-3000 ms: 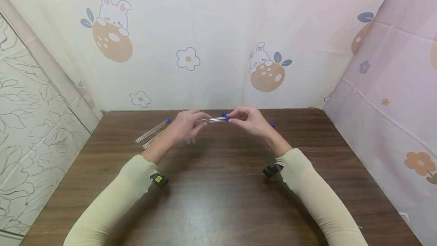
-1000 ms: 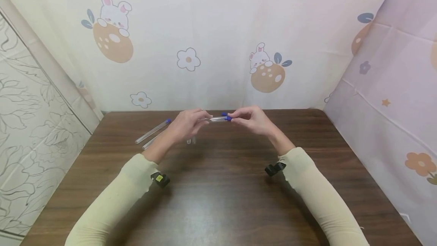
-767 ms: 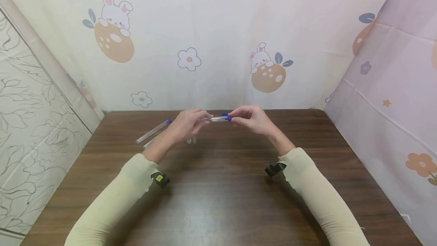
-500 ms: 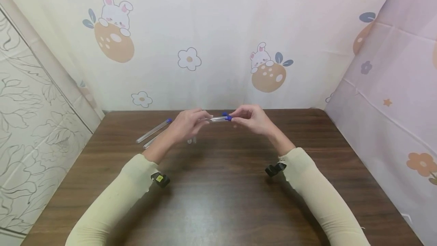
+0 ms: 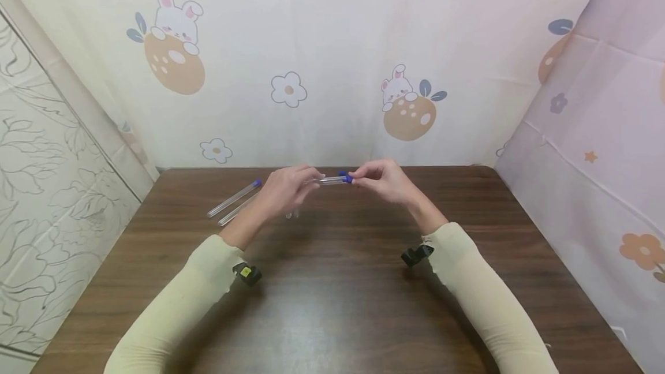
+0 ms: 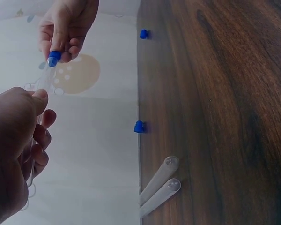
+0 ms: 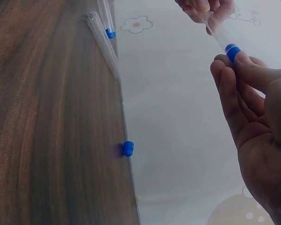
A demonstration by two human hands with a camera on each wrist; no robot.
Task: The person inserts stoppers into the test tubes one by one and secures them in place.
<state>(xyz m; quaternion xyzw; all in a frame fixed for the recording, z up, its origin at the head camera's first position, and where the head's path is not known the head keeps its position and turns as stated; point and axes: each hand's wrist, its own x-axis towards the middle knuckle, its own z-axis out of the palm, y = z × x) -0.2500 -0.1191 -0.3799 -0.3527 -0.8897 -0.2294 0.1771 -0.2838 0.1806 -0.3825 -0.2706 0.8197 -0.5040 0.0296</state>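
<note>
Clear of the tabletop near its far edge, my left hand [image 5: 288, 189] grips a clear test tube [image 5: 331, 180], its fingers curled round the glass. The tube lies almost level, its mouth toward the right. At that mouth my right hand [image 5: 387, 180] pinches a blue stopper [image 7: 232, 52] between thumb and forefinger. The left wrist view shows the stopper's lower part inside the tube mouth. Just behind, a loose blue stopper [image 5: 342, 173] rests on the table. Two test tubes [image 6: 160, 198] lie below my left hand, partly hidden by it in the head view.
Left of my left hand lie a test tube with a blue stopper [image 5: 234, 199] and another tube [image 5: 236, 212], partly covered by the forearm. Another loose stopper [image 6: 144, 33] shows near the table edge. A printed curtain [image 5: 332, 120] hangs behind the brown table [image 5: 332, 281].
My right hand has shifted slightly right, with its fingers repositioned on the stopper. The loose stopper beside my right wrist is now hidden in the head view. My left hand has barely moved.
</note>
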